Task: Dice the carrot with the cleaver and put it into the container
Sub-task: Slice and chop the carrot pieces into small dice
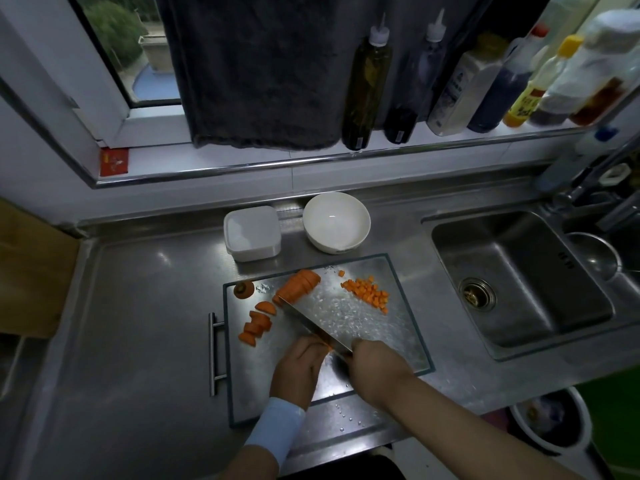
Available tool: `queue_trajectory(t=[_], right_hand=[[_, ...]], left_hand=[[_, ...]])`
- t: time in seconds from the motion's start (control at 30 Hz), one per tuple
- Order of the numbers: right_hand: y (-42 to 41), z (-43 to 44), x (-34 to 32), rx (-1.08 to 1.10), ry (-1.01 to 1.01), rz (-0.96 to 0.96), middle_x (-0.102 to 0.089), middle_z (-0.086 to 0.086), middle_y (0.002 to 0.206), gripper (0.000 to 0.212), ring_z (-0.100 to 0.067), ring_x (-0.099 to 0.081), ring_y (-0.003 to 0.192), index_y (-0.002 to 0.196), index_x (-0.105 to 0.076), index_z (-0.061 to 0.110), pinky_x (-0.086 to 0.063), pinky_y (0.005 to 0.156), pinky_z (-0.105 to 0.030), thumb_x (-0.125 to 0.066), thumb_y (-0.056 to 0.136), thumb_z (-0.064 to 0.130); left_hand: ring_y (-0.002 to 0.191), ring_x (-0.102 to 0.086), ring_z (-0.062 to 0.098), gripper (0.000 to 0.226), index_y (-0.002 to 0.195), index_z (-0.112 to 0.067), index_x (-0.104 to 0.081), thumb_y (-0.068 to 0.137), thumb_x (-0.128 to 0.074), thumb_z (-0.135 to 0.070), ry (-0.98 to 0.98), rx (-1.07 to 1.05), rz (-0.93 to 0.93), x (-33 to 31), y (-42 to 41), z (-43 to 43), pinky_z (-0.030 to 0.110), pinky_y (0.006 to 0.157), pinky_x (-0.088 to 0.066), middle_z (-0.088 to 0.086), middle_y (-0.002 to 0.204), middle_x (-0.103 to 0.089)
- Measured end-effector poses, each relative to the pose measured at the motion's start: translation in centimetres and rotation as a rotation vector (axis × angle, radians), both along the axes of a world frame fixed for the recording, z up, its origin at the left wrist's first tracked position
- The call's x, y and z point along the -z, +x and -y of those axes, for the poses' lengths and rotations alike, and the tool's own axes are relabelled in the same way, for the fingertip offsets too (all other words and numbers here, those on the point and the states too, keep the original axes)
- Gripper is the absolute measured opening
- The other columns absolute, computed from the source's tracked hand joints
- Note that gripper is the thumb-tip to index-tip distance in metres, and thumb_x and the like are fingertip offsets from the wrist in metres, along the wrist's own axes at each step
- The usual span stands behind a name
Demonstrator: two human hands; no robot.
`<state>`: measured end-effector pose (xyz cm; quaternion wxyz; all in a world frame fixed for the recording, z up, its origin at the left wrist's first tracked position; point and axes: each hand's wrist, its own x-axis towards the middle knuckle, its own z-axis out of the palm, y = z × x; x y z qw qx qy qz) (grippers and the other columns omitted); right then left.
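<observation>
Near the counter's front edge, my right hand [374,365] grips the steel cleaver [311,323]; my left hand [298,362] pinches an orange carrot piece [329,346] at the blade: cut risk.

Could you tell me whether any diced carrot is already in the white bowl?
No, the white bowl shows only its bare inside, and the diced carrot lies in a pile on the cutting board.

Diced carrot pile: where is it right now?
Head view: the diced carrot pile sits on the far right of the cutting board, in front of the white bowl.
</observation>
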<state>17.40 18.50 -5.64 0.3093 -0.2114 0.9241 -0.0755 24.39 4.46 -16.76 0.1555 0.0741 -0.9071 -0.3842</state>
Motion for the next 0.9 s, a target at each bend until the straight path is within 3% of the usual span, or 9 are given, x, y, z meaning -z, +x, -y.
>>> queue_trajectory(t=[0.17, 0.27, 0.47, 0.63, 0.9], right_hand=[[0.2, -0.1, 0.3, 0.005, -0.019, -0.015, -0.066, -0.009, 0.11, 0.018, -0.025, -0.063, 0.101, 0.111, -0.059, 0.014, -0.05, 0.081, -0.031, -0.05, 0.097, 0.022], [0.2, -0.4, 0.4, -0.013, -0.023, -0.024, -0.066, -0.009, 0.109, 0.018, -0.025, -0.064, 0.099, 0.11, -0.058, 0.014, -0.05, 0.079, -0.031, -0.05, 0.097, 0.023], [0.6, -0.9, 0.7, -0.03, -0.025, -0.047, -0.067, -0.011, 0.107, 0.018, -0.024, -0.065, 0.098, 0.112, -0.053, 0.012, -0.043, 0.07, -0.027, -0.047, 0.099, 0.023], [0.1, -0.5, 0.6, -0.017, -0.003, 0.009, -0.066, -0.011, 0.111, 0.018, -0.025, -0.063, 0.102, 0.111, -0.058, 0.011, -0.052, 0.083, -0.031, -0.05, 0.095, 0.015], [-0.2, -0.2, 1.3, 0.053, -0.033, 0.046, -0.067, -0.01, 0.109, 0.018, -0.026, -0.065, 0.1, 0.108, -0.061, 0.013, -0.053, 0.084, -0.032, -0.051, 0.097, 0.023]], left_hand=[[0.094, -0.052, 0.004, 0.014, 0.089, -0.015, -0.073, 0.079, -0.07, -0.006, -0.081, 0.013, 0.01, -0.5, -0.1, 0.2, 0.004, 0.095, -0.031, 0.001, 0.094, -0.067], [0.096, -0.047, -0.006, 0.017, 0.088, -0.017, -0.073, 0.086, -0.057, -0.015, -0.032, -0.05, 0.0, -0.7, -0.3, 0.4, 0.0, 0.094, -0.029, -0.001, 0.095, -0.067], [0.097, -0.05, -0.01, 0.019, 0.091, -0.016, -0.075, 0.081, -0.065, -0.004, 0.044, -0.061, -0.034, -0.4, -0.1, 0.3, 0.005, 0.09, -0.036, -0.011, 0.099, -0.062], [0.098, -0.05, -0.015, 0.022, 0.09, -0.012, -0.075, 0.079, -0.071, 0.006, 0.069, -0.08, -0.024, -0.3, -0.1, 0.3, 0.003, 0.089, -0.037, -0.01, 0.099, -0.062], [0.095, -0.048, -0.009, 0.02, 0.089, -0.012, -0.075, 0.076, -0.074, 0.004, -0.01, -0.063, -0.001, -0.4, -0.2, 0.4, 0.002, 0.093, -0.035, 0.001, 0.096, -0.068]])
